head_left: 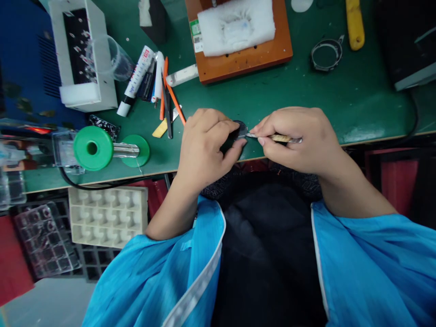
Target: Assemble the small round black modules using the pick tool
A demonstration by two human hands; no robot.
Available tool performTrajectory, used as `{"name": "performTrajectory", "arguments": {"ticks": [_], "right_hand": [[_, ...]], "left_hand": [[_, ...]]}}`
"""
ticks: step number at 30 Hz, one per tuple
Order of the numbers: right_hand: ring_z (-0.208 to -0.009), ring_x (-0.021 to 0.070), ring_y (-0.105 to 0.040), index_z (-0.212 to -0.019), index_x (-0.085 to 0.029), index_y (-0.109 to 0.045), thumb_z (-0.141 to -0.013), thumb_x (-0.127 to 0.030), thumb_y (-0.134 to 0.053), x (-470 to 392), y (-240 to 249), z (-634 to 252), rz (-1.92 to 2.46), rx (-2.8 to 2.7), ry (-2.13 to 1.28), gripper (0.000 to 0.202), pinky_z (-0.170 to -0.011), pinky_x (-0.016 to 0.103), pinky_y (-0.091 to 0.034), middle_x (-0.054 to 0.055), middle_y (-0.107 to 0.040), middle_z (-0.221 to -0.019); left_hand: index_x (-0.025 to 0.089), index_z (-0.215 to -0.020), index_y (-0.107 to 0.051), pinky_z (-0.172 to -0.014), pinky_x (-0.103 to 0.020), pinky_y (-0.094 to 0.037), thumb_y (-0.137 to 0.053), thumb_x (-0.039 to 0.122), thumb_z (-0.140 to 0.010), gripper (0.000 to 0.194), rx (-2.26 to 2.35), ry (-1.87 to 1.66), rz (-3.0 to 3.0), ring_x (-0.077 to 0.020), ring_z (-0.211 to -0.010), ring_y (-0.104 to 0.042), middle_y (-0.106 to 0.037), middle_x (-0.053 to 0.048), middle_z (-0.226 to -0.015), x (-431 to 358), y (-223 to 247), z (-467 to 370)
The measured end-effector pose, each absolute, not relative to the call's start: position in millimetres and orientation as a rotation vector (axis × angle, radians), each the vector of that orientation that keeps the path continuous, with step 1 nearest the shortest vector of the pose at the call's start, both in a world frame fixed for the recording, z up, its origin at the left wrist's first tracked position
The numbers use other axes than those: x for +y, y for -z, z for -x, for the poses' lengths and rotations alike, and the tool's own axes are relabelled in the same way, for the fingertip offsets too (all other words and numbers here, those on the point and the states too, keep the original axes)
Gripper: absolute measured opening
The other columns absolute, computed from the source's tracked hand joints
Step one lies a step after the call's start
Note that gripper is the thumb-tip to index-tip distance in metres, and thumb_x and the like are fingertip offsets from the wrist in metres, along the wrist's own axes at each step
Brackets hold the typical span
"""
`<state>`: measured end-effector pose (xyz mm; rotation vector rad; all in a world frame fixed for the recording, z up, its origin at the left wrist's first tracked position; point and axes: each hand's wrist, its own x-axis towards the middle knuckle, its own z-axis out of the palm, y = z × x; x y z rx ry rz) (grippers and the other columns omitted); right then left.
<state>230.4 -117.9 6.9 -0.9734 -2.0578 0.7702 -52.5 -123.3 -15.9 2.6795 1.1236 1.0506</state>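
Near the front edge of the green table, my left hand (207, 145) pinches a small round dark part (241, 129) between thumb and fingers. Its fingers cover much of that part. My right hand (296, 138) grips a thin tool (281, 138) with a yellowish handle, held like a pen. The tool's metal tip points left and meets, or nearly meets, the right side of the round part; exact contact is too small to tell. Further back on the right lies a round watch-like frame (326, 55), apart from both hands.
An orange block (245, 63) bearing a white foam pad (236, 27) stands at the back. Left are a marker (136, 79), tweezers (168, 111), a solder spool (93, 148) and a white box (107, 86). A yellow handle (355, 25) lies back right; trays (109, 215) sit below the table edge.
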Motion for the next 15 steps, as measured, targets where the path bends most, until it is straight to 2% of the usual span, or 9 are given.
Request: {"name": "performTrajectory", "arguments": {"ticks": [5, 10, 15], "right_hand": [[-0.098, 0.0309, -0.093, -0.092, -0.033, -0.075, -0.106, -0.026, -0.070, -117.9, -5.8, -229.8, 0.963, -2.029, -0.780, 0.017, -0.086, 0.048, -0.067, 0.000, -0.092, -0.095], [-0.099, 0.0306, -0.092, -0.095, -0.036, -0.077, -0.107, -0.026, -0.070, -118.4, -6.3, -230.8, 1.019, -2.059, -0.806, 0.017, -0.091, 0.049, -0.070, -0.001, -0.094, -0.098], [-0.108, 0.0309, -0.096, -0.100, -0.035, -0.081, -0.108, -0.027, -0.074, -118.3, -5.0, -230.1, 0.959, -1.969, -0.815, 0.013, -0.093, 0.048, -0.071, 0.000, -0.099, -0.112]], "left_hand": [[0.029, -0.140, -0.075, -0.089, -0.059, -0.066, -0.078, 0.042, -0.128, 0.018, 1.170, -0.972, -2.747, -0.0286, -0.108, -0.081, -0.087, -0.007, -0.119, -123.3, 13.8, 53.4], [0.032, -0.141, -0.076, -0.097, -0.059, -0.063, -0.074, 0.039, -0.128, 0.015, 1.241, -0.890, -2.654, -0.0334, -0.111, -0.082, -0.086, -0.007, -0.121, -128.5, 11.0, 53.1], [0.034, -0.143, -0.077, -0.100, -0.059, -0.061, -0.068, 0.035, -0.129, 0.016, 1.255, -0.872, -2.639, -0.0340, -0.111, -0.082, -0.088, -0.007, -0.123, -131.0, 10.2, 53.4]]}}
